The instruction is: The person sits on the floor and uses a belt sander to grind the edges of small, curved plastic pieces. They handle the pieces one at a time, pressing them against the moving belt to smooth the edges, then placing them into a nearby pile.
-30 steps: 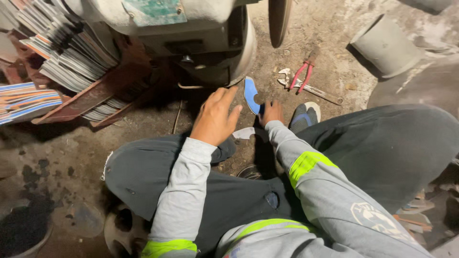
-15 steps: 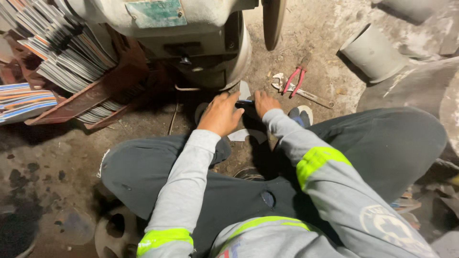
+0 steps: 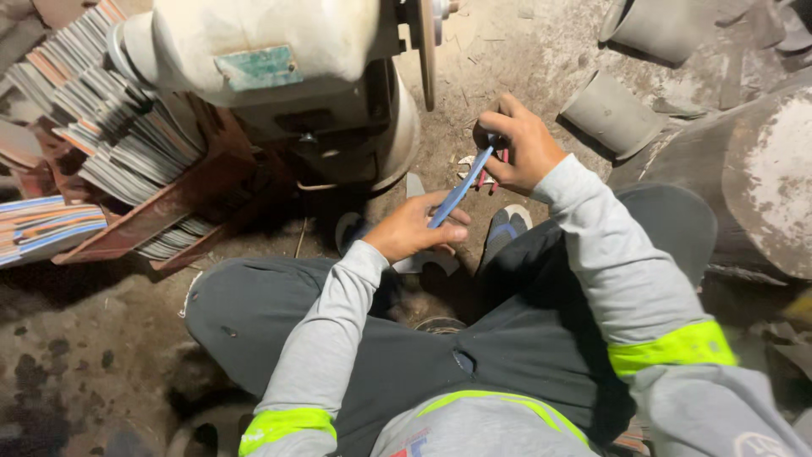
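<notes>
I sit on the ground with both hands raised in front of a bench grinder. A thin blue metal blade runs between my hands. My left hand grips its lower end above my knee. My right hand pinches its upper end, a short way right of the grinder's thin wheel. The blade is edge-on and does not touch the wheel.
Racks of stacked metal blades stand at the left on a rusty frame. Grey metal cylinders lie at the right beside a big drum. Red-handled pliers lie on the dirt floor behind my right hand.
Both hands came up off the ground with the blue blade. My right hand moved up and right toward the grinder wheel, and the blade now spans both hands.
</notes>
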